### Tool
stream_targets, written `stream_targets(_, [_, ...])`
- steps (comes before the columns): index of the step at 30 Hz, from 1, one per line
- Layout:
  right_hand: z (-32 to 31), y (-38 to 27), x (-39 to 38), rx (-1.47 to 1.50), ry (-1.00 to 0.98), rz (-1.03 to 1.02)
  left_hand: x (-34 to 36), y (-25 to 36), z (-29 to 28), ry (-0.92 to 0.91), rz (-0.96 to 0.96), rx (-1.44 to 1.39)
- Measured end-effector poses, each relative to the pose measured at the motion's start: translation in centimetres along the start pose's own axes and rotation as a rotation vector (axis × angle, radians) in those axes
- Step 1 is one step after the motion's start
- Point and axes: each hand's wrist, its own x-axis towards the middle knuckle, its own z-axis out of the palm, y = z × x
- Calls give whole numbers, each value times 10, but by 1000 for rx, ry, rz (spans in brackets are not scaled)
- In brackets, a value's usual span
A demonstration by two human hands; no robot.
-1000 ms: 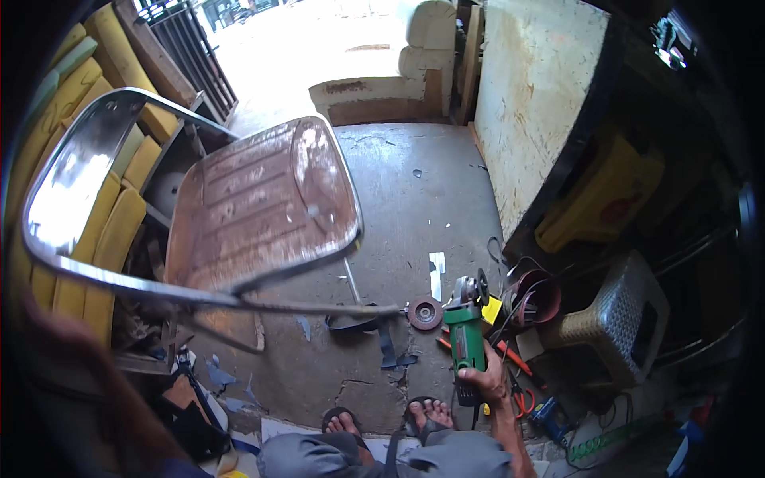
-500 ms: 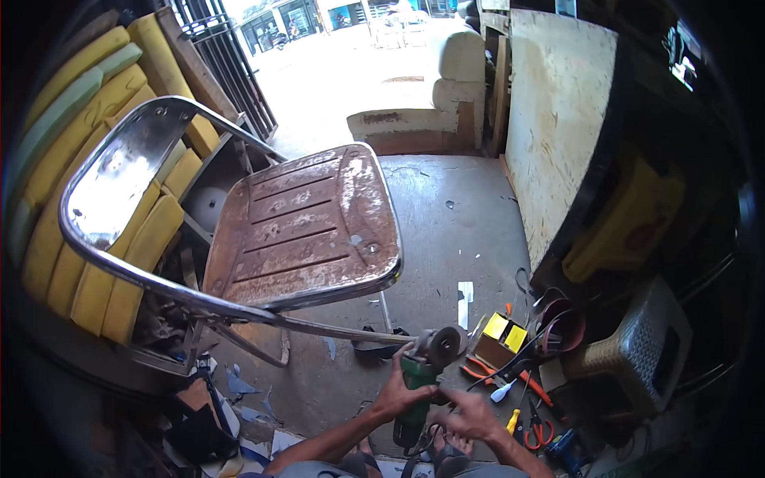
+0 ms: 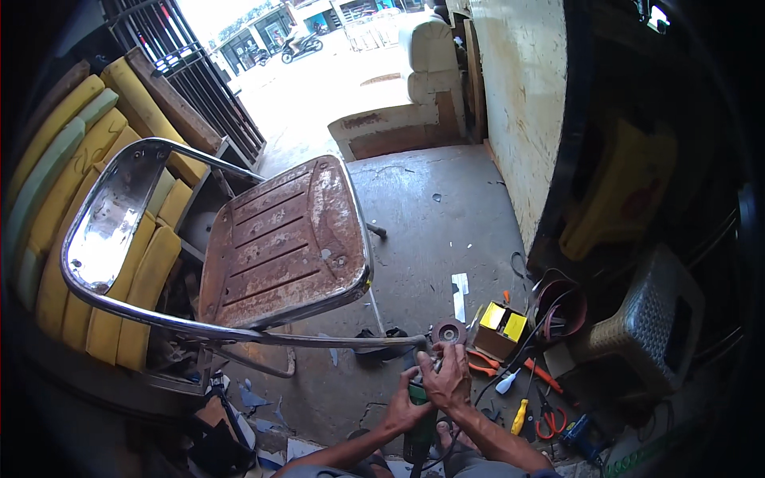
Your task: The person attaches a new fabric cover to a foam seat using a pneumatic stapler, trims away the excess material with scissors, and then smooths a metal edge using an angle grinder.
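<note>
Low in front of me, my left hand (image 3: pixel 405 412) is wrapped round the green body of an angle grinder (image 3: pixel 419 438). My right hand (image 3: pixel 449 382) closes over the tool's head, its fingers just below the round grinding disc (image 3: pixel 449 333); they partly hide the head. The disc faces up, beside the tube end of a metal folding chair's frame. That chair (image 3: pixel 271 239) has a rusty slatted seat and a chromed back, and stands to the left of my hands. Neither hand touches it.
To the right lie a yellow box (image 3: pixel 502 328), orange-handled pliers (image 3: pixel 484 364), a yellow screwdriver (image 3: pixel 519 417) and scissors (image 3: pixel 550 418). A woven-patterned stool (image 3: pixel 637 327) stands further right. Yellow foam cushions (image 3: pixel 103 263) are stacked at left. A worn armchair (image 3: pixel 414 111) sits ahead.
My right hand has moved up from the grinder's body to its head. The grinder's disc now faces up more fully. My view has shifted, and a motorbike shows in the street.
</note>
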Motion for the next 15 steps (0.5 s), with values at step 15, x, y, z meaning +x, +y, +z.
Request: stream_targets(15, [-3,-10,7,196,11,-383,-16,21,-23,-29,-107,44])
